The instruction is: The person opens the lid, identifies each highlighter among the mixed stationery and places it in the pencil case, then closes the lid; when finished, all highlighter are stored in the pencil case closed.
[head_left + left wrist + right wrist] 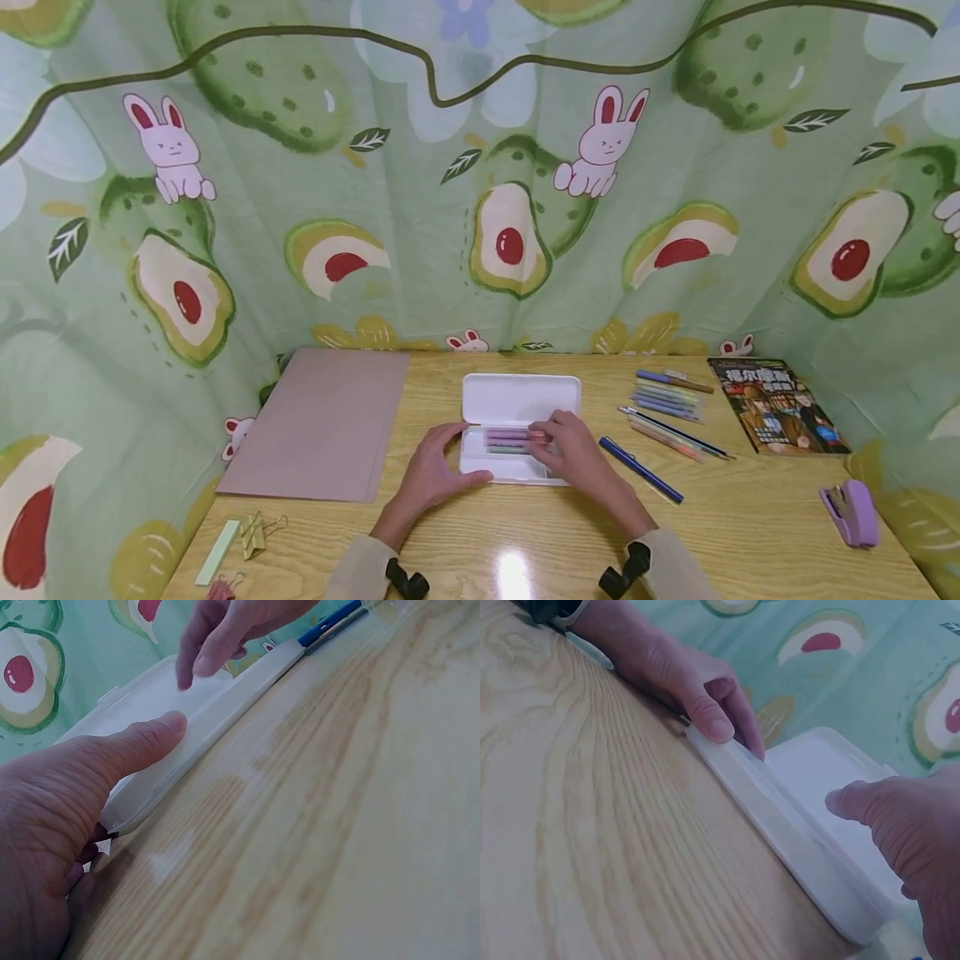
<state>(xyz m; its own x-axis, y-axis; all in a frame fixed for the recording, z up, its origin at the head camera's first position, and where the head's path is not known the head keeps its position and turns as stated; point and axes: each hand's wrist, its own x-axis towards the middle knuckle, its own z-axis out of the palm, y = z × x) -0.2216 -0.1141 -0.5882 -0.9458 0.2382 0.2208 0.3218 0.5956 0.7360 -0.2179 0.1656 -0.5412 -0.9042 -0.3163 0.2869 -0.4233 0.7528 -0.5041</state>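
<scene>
A white pencil case [521, 398] lies with its lid tipped back on the wooden table. My left hand [433, 471] grips its left end, the thumb [150, 746] along the front rim and the other fingers around the side and back. Inside the base is a row of slim pens [506, 440] in purple, pink and green tones. My right hand [570, 446] reaches into the case from the right and holds the pens at their right end, fingertips close together on them. In the left wrist view the case's front wall hides the pens and the tips' contact.
Right of the case lie a blue pen [641, 469], several loose pencils [675, 433] and sleeved pens [667, 397]. Farther right are a book [776, 407] and a purple stapler [851, 512]. A mauve folder [315, 425] and binder clips [255, 535] lie to the left.
</scene>
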